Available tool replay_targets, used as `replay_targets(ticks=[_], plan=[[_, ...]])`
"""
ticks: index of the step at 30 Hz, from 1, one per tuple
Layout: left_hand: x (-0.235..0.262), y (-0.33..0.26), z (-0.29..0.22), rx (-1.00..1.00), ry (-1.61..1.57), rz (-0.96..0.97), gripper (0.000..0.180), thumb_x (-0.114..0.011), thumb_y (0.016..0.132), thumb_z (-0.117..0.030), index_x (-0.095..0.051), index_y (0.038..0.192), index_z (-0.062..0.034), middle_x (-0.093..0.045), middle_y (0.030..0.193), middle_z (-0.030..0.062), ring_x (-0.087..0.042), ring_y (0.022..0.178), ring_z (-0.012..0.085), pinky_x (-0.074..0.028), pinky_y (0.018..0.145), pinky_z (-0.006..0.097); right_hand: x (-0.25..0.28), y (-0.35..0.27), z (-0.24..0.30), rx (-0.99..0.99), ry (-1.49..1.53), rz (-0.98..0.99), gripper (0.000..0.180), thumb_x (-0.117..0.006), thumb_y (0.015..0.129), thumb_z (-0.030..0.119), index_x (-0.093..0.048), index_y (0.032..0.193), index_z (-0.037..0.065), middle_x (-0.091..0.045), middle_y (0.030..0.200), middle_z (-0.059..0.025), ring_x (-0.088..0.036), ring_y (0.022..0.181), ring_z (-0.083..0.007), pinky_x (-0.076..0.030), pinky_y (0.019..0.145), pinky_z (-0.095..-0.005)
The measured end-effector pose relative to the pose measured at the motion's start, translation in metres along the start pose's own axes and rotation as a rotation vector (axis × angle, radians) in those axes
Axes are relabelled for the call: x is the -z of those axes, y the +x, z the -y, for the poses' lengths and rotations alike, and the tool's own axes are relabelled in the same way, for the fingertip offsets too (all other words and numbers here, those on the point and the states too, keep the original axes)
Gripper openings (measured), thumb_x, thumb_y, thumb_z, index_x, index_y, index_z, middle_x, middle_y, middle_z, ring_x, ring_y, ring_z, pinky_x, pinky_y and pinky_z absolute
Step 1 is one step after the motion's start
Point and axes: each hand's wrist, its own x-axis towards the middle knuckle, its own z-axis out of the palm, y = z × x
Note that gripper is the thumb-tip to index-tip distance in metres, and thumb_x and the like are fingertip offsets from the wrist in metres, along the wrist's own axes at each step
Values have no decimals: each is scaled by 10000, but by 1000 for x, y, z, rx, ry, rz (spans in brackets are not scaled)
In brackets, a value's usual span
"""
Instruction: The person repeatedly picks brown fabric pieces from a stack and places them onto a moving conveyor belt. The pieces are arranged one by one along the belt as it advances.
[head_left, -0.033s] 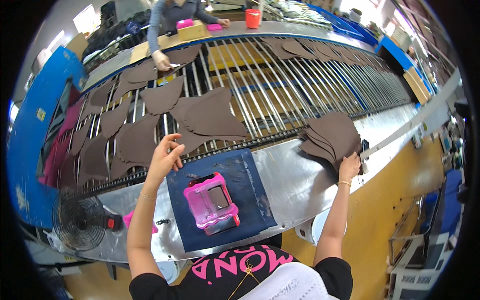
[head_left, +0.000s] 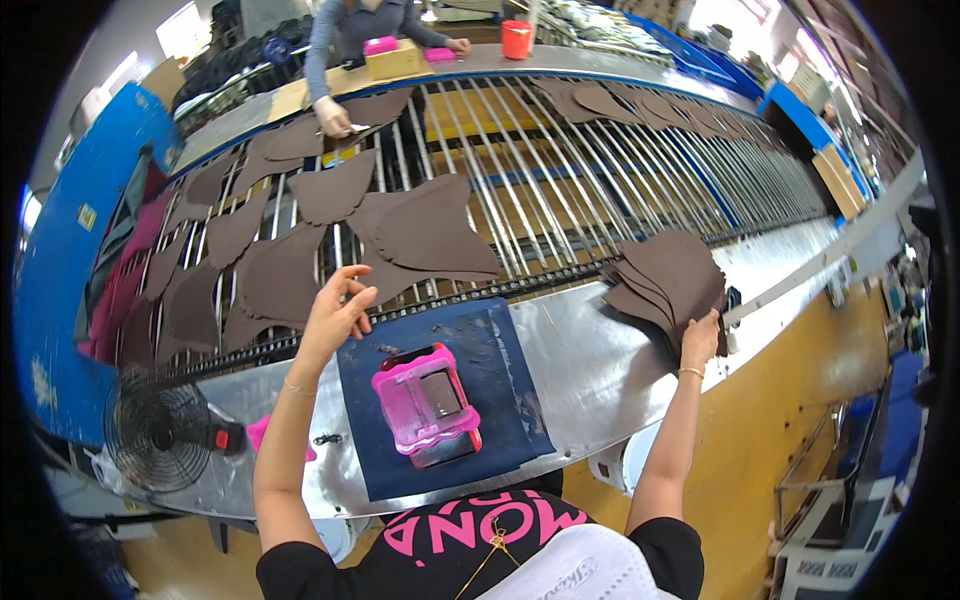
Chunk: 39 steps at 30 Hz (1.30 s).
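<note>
Left hand: the left hand [head_left: 335,310] hangs released, fingers spread, just above the near edge of the roller conveyor [head_left: 600,170], touching or almost touching a brown cut piece [head_left: 275,275]; I cannot tell which
Right hand: the right hand [head_left: 700,335] is grasping the stack of brown pieces [head_left: 665,280] by its near corner, thumb on top
Where the stack is: at the right end of the metal surface [head_left: 590,370], fanned out and reaching onto the conveyor edge
Handling: the pieces look thin, light and floppy, like leather or felt; they would likely sag and slide apart, so pinching the whole fan at one corner or supporting it from below seems best
Count, stack: about five or six layers show; deeper ones are hidden
Count, loose pieces: roughly a dozen near the left hand, more far right
Others: one pink device [head_left: 428,405] on one dark blue mat [head_left: 500,380]; one fan [head_left: 160,430]; one co-worker's hand [head_left: 335,120] across the conveyor
</note>
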Motion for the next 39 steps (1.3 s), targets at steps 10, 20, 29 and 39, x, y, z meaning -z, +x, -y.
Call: replay_targets(ticks=[10,20,29,39], plan=[[5,-51,-33,-73,64,-12,285,-605,910,-174,-573,1144,-15,-547,859,16,-586,632,80,-474,464,211,142,-50,103,421,838,-19,271,-471,979,200,-431,1204,54,-651,917,-132,-663,669,-251,-505,479,-329],[-4,-85,-44,-130,-216,-12,389,-614,912,-200,-467,1217,-8,-595,985,126,-654,775,172,-544,540,253,183,-166,195,625,1761,755,272,-491,974,160,-374,1189,40,-607,914,-142,-621,545,-155,-474,402,-225],[64,-129,-56,-281,-13,-469,197,-581,933,-136,-580,1050,24,-628,769,63,-654,633,136,-506,526,224,154,-189,234,1015,1306,974,271,-646,847,28,-581,1108,-1,-699,840,-89,-666,764,-123,-514,693,-254],[78,-191,-51,-115,204,-581,128,-630,887,-75,-636,975,18,-599,697,16,-558,596,59,-437,532,198,151,-210,255,1442,1202,609,108,-708,712,23,-642,798,24,-578,672,-112,-570,652,-289,-470,633,-362]])
